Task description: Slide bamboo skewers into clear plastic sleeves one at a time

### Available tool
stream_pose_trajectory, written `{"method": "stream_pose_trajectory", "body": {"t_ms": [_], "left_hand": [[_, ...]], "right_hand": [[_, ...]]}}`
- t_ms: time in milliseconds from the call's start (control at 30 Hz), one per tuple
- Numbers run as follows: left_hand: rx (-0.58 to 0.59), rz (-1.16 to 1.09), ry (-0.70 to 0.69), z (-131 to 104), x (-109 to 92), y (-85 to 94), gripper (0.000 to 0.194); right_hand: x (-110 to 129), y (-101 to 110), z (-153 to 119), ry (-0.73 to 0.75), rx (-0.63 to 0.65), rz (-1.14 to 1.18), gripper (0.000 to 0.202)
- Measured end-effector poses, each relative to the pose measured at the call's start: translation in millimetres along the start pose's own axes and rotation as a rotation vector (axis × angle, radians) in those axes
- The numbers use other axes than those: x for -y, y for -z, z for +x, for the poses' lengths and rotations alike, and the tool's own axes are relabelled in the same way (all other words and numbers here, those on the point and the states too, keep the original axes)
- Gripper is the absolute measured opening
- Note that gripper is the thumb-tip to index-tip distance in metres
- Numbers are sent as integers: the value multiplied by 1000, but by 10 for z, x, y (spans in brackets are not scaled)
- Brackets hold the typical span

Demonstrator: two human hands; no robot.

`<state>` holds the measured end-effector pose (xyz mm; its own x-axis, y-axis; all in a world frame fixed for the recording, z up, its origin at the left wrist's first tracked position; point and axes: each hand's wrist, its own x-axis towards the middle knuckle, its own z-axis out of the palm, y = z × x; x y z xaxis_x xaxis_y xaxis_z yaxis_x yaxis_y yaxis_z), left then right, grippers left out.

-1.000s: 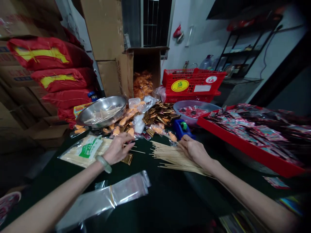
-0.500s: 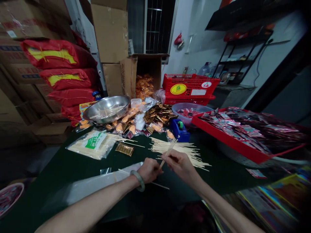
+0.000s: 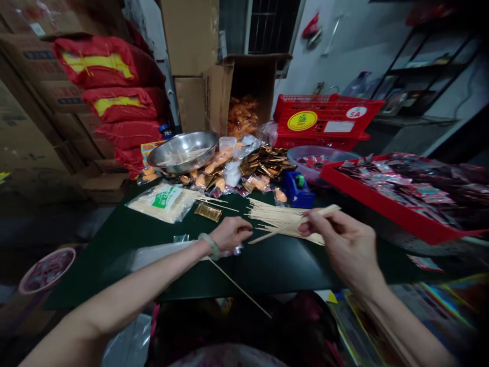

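My right hand [image 3: 346, 239] is closed around a small bundle of thin bamboo sticks [image 3: 280, 230]. They slant from lower left to upper right and poke out past the fingers. More loose bamboo sticks [image 3: 267, 211] lie spread on the table just behind. Left of the bundle's tip, my left hand [image 3: 232, 233] has its fingers curled in, and no stick shows in it. A green bangle [image 3: 209, 245] is on that wrist. Beneath the wrist lie clear plastic sleeves [image 3: 164, 253]. A single stick [image 3: 240, 289] runs from near the wrist past the table's front edge.
A bag of sticks [image 3: 164, 202] and a gold packet [image 3: 208, 212] lie at left. Behind are a steel bowl [image 3: 183, 165], orange and gold packets, a blue tape dispenser [image 3: 298, 189] and a red basket [image 3: 324, 120]. A red tray [image 3: 385, 216] of sachets stands at right.
My hands have moved apart. The right one has gone to the right with the bundle, which now lies flatter. The view has shifted and tilted down, and the single stick now slants over the edge.
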<state>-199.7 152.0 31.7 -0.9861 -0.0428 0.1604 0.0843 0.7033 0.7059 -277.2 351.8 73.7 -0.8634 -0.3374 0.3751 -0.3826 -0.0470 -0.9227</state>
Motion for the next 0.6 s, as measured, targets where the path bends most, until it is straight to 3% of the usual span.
{"method": "stream_pose_trajectory", "body": {"t_ms": [33, 100, 167, 233, 300, 433, 533, 600], "left_hand": [[-22, 9, -12, -69, 6, 117, 20], [4, 41, -54, -234, 5, 328, 20], [115, 87, -100, -405, -13, 448, 16], [244, 154, -161, -549, -32, 445, 12], [320, 220, -214, -644, -33, 345, 11], [352, 290, -263, -692, 19, 109, 22], [391, 337, -321, -590, -11, 58, 24], [393, 414, -375, -413, -111, 110, 20]], "right_hand": [[22, -20, -90, -10, -4, 51, 18], [53, -89, -271, 3, 115, 85, 16], [36, -164, -406, 61, 295, 63, 16], [-31, -199, -453, 97, 377, 46, 15], [-118, -164, -418, 78, 353, 33, 13], [-202, 71, -289, -24, 277, -49, 20], [-221, 302, -251, -125, 215, -166, 23], [-293, 467, -230, -109, 121, -212, 21]]}}
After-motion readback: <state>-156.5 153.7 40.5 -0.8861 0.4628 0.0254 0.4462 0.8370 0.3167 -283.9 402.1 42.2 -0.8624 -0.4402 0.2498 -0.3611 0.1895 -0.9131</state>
